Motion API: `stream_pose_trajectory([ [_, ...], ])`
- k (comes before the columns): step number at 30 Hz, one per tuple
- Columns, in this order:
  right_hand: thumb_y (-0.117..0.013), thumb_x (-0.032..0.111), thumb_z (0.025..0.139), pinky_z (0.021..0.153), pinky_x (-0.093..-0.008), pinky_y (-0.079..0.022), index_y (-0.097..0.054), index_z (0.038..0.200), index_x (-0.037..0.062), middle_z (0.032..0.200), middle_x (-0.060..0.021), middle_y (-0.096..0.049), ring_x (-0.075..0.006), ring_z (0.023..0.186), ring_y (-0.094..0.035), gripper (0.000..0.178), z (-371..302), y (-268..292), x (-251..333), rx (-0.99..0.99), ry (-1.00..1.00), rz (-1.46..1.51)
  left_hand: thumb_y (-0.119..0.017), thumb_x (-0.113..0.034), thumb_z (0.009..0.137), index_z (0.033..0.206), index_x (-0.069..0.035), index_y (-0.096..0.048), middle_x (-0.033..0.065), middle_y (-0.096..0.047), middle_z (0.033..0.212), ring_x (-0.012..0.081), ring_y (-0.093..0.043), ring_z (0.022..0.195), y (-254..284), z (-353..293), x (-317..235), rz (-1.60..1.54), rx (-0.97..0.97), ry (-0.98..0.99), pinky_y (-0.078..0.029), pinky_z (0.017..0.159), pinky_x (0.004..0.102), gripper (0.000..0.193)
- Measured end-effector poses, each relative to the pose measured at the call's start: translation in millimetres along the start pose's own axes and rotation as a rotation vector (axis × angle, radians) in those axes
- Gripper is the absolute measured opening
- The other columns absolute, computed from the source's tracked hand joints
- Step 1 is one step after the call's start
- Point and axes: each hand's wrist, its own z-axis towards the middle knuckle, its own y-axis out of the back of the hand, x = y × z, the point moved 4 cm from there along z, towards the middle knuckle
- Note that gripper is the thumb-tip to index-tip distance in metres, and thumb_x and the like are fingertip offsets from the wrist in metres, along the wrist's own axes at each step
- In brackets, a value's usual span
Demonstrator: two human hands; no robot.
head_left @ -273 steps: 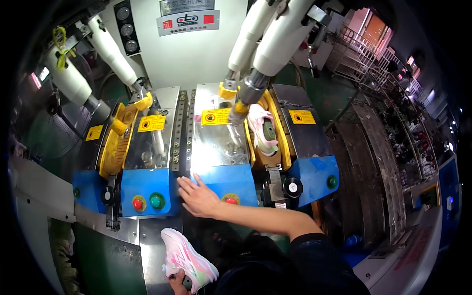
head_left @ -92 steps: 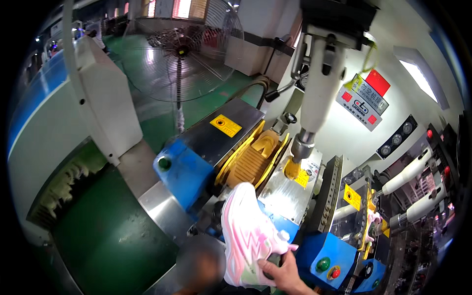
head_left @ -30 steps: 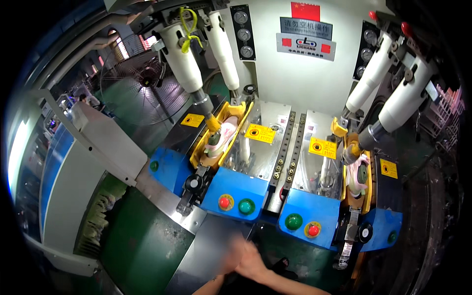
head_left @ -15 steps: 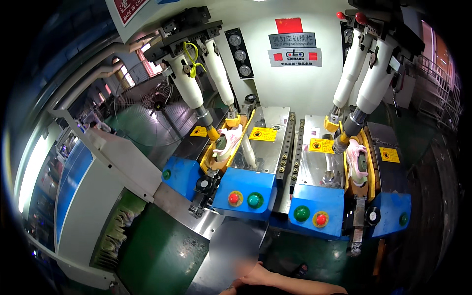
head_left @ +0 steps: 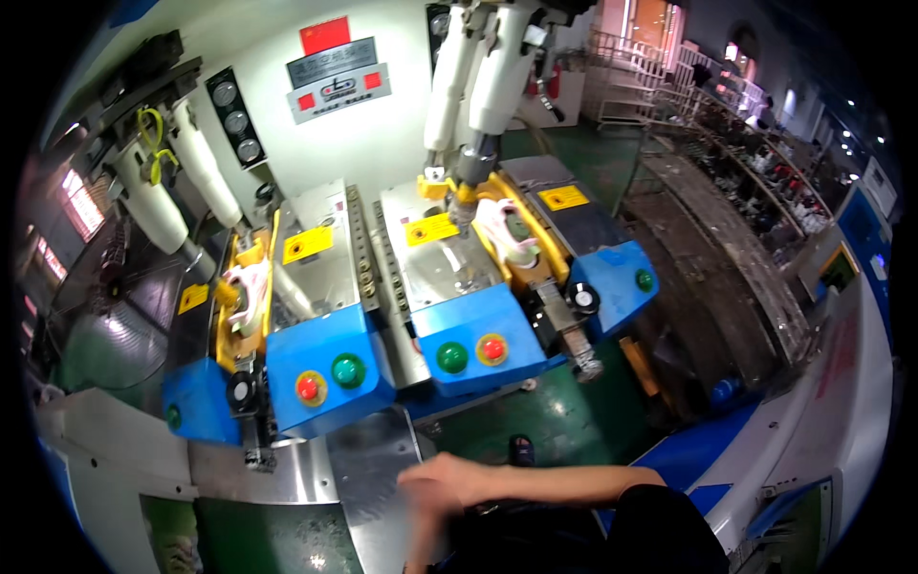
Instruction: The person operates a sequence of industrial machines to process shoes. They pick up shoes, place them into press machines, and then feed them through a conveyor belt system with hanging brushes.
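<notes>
My right hand [head_left: 448, 480] is at the lower middle, its forearm coming in from the lower right. Close against it, and partly covered, is my left hand [head_left: 426, 512], whose forearm rises from the lower edge. Both are blurred, and I cannot make out the fingers or anything between them. They are over the edge of a metal plate [head_left: 368, 464], in front of a two-station press. A pink and white shoe [head_left: 251, 298] sits in the left station; another pink and white shoe [head_left: 499, 228] sits in the right one, beneath the press arms.
Blue front housings carry a red button [head_left: 309, 388] and a green button [head_left: 349, 370] on the left, with another green button [head_left: 451, 358] and red button [head_left: 491, 349] on the right. White press arms [head_left: 502, 81] hang above. A worn rack [head_left: 712, 210] and a white-and-blue machine [head_left: 784, 430] stand at the right.
My view has swung to the right, so the press appears farther left and the rack has come into sight. My hands remain close together near the lower edge. Both shoes stay in their stations.
</notes>
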Motion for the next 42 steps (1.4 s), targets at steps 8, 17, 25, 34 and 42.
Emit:
stream_pose_trajectory([
  [8, -0.064, 0.018, 0.079, 0.08, -0.038, -0.051, -0.056, 0.118, 0.0039, 0.097, -0.0187, -0.065, -0.0329, 0.089, -0.064, 0.043, -1.8, 319.6, -31.7, -0.904, -0.446, -0.47, -0.051, -0.021, 0.093, 0.117, -0.003, -0.058, 0.0158, -0.06, 0.115, 0.0293, -0.056, 0.107, -20.2, 17.7, -22.3, -0.116, 0.207, 0.289, -0.043, 0.092, 0.0429, 0.031],
  [17, -0.061, 0.022, 0.074, 0.087, -0.0433, -0.049, -0.041, 0.11, -0.0129, 0.098, -0.0281, -0.061, -0.0385, 0.093, -0.062, 0.054, 80.6, 416.3, -157.3, -0.684, -0.683, -0.953, -0.06, -0.019, 0.09, 0.109, -0.003, -0.063, 0.0082, -0.068, 0.096, 0.017, -0.063, 0.09, -3.0, -17.8, -94.5, -0.377, -0.108, 0.733, -0.048, 0.084, 0.0303, 0.024],
  [25, -0.078, 0.028, 0.062, 0.095, -0.0347, -0.045, -0.054, 0.117, -0.0002, 0.118, -0.0157, -0.059, -0.0253, 0.109, -0.059, 0.066, 52.7, 509.8, -127.9, -0.631, -0.619, -0.506, -0.058, -0.014, 0.092, 0.11, 0.0, -0.06, 0.0086, -0.066, 0.101, 0.0159, -0.061, 0.093, -29.9, -0.3, -97.8, -0.7, -0.173, 0.74, -0.048, 0.085, 0.0289, 0.023],
  [34, -0.076, 0.008, 0.07, 0.085, -0.0314, -0.05, -0.054, 0.118, -0.0041, 0.108, -0.0085, -0.062, -0.0168, 0.094, -0.061, 0.054, -100.2, 289.6, 62.4, -0.603, -0.497, -0.148, -0.062, -0.01, 0.09, 0.14, -0.003, -0.03, 0.0148, -0.042, 0.14, 0.0224, -0.04, 0.131, 61.7, 68.4, -164.6, -1.124, -0.059, 0.393, -0.036, 0.106, 0.0343, 0.06],
  [42, -0.092, 0.02, 0.055, 0.077, -0.0323, -0.052, -0.051, 0.112, 0.0011, 0.096, -0.0116, -0.062, -0.019, 0.087, -0.064, 0.073, -90.1, 16.2, 97.7, -0.161, -0.024, -0.413, -0.066, -0.024, 0.077, 0.146, -0.004, -0.025, 0.0137, -0.03, 0.148, 0.0214, -0.037, 0.13, 218.5, 33.0, -223.3, -1.332, -0.179, -0.124, -0.029, 0.107, 0.0349, 0.082],
])
